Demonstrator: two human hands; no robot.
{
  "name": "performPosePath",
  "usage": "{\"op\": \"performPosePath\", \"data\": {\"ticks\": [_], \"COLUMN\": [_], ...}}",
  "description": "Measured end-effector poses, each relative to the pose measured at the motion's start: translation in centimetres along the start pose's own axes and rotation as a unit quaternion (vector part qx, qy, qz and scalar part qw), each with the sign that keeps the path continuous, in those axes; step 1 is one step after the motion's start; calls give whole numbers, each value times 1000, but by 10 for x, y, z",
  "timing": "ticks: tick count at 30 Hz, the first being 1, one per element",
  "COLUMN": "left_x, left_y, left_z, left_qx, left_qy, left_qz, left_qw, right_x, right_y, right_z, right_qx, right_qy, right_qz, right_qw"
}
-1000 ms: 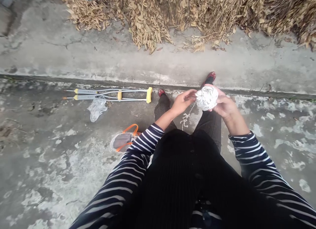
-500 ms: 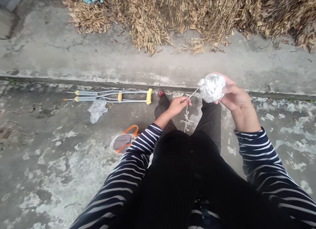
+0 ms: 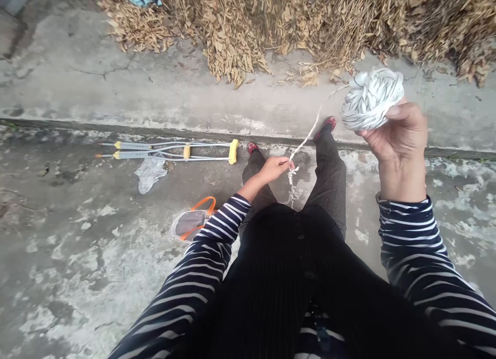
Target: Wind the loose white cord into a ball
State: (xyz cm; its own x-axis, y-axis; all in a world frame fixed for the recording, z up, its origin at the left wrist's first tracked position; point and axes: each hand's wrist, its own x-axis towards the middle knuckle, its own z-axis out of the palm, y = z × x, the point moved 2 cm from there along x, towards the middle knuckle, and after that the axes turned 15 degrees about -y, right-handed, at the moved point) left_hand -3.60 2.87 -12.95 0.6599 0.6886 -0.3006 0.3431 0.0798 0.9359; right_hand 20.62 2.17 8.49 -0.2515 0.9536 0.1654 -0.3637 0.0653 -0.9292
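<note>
My right hand (image 3: 399, 137) is raised at the upper right, fingers closed round a white ball of cord (image 3: 371, 98). A strand of the cord (image 3: 310, 137) runs down and left from the ball to my left hand (image 3: 275, 168), which pinches it above my knees. A knotted, frayed end of the cord (image 3: 291, 186) dangles below that hand between my legs. I sit on concrete in dark trousers and red shoes (image 3: 327, 125), with striped sleeves.
A pair of crutches (image 3: 174, 150) with yellow pads lies on the ground to my left, beside a crumpled clear plastic bag (image 3: 150, 172). An orange-handled bag (image 3: 194, 222) rests by my left elbow. Dry leafy brush (image 3: 271, 23) lines the far side of a concrete curb (image 3: 155, 129).
My right hand has lifted the ball up and to the right, drawing out a longer strand. My left hand stayed low, still pinching the cord.
</note>
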Motion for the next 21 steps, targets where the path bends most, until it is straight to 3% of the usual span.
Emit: {"op": "performPosePath", "data": {"ticks": [7, 12, 16, 21], "left_x": [5, 10, 16, 28], "left_y": [1, -7, -15, -29], "left_z": [-1, -2, -5, 2], "left_qx": [-153, -228, -203, -99], "left_qy": [17, 60, 83, 74], "left_qz": [14, 9, 18, 14], "left_qw": [988, 972, 976, 992], "right_x": [-22, -25, -20, -9], "right_y": [11, -6, -36, -70], "right_z": [3, 26, 44, 55], "right_qx": [-5, 32, 19, 4], "right_qy": [51, 55, 16, -63], "right_qz": [45, 19, -45, -84], "right_qw": [998, 998, 999, 994]}}
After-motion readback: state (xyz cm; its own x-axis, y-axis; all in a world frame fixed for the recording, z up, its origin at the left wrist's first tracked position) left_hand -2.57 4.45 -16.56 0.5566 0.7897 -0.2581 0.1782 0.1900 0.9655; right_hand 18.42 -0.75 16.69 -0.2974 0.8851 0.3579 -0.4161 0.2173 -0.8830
